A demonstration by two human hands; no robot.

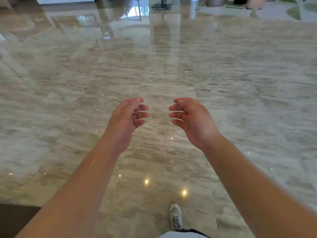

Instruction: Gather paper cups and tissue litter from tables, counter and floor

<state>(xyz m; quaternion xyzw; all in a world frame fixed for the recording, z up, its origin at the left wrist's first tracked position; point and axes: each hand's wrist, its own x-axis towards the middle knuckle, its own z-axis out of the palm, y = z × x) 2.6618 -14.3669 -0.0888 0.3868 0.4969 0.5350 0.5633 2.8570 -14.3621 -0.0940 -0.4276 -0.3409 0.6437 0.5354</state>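
Observation:
My left hand and my right hand are stretched out in front of me at about waist height, palms turned toward each other with a gap between them. The fingers of both are loosely curled and hold nothing. No paper cup or tissue shows anywhere in the head view. Below the hands lies a glossy beige marble floor.
My own shoe steps on the floor at the bottom. A dark mat fills the lower left corner. Far ahead stand a black table base, pale planters and green leaves at the top right.

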